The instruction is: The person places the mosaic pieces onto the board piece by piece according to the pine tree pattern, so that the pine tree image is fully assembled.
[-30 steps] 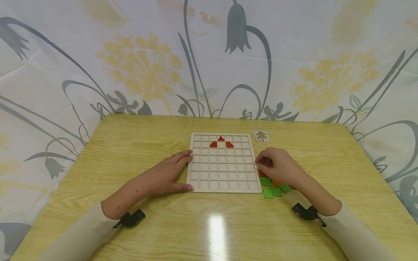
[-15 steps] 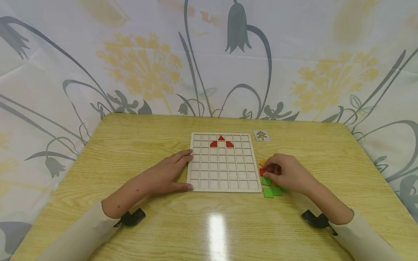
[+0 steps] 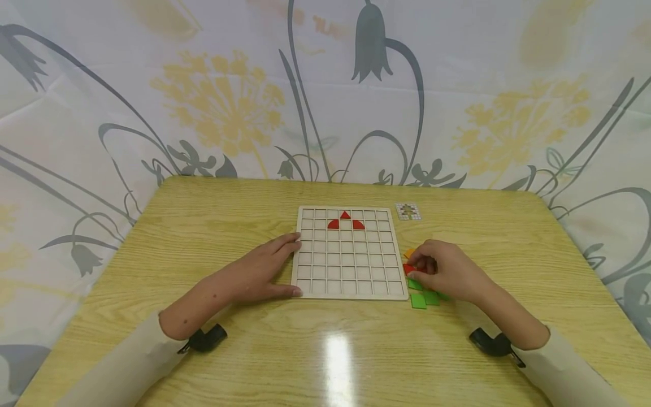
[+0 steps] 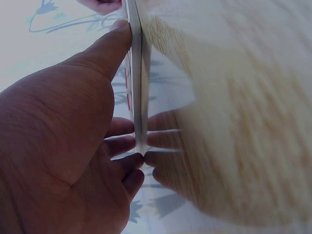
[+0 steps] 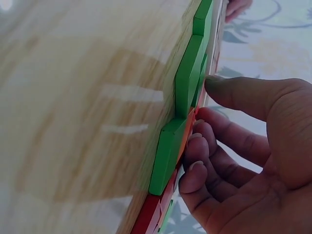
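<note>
Your right hand pinched a flat red tile, likely light, stiff, best gripped edgewise; your left hand, fingers extended, touched the pale wooden gridded board.

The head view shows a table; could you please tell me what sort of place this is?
Probably an indoor puzzle corner: a wooden table, a flowered backdrop behind it, and a grid board with coloured tiles beside it.

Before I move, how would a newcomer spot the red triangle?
Find the table, then the gridded board lying on it. The triangle sits midway along the board's far row. Its two red neighbours, one row nearer, have curved edges; it has straight sides only.
</note>
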{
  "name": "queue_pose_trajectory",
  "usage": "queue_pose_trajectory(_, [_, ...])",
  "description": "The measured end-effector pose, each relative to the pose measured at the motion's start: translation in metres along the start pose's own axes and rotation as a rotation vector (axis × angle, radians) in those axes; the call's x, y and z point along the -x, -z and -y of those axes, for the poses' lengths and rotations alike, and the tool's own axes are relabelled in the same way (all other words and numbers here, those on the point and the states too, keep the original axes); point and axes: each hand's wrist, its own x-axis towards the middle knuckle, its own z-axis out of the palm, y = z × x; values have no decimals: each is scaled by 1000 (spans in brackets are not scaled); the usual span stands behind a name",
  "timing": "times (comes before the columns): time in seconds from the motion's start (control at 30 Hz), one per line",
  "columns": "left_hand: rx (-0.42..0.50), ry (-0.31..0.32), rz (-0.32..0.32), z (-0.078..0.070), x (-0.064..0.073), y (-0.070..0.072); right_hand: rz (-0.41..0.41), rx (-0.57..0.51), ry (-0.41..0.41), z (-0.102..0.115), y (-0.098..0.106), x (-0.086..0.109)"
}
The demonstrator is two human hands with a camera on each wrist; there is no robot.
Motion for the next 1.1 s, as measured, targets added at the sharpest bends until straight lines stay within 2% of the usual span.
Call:
queue_pose_trajectory(0.43, [0,-4,-15,0,0,-2,14,-9,1,5,7,3])
queue_pose_trajectory(0.73, [-2,-1,-9,1,0,-1,97,29,-18,6,9,4])
queue_pose_trajectory(0.93, [-3,1,-10,0,0,-1,109,84,-20,12,6,5])
queue_pose_trajectory(1.1, [-10,-2,-5,0,0,0,89,158,19,16,1,4])
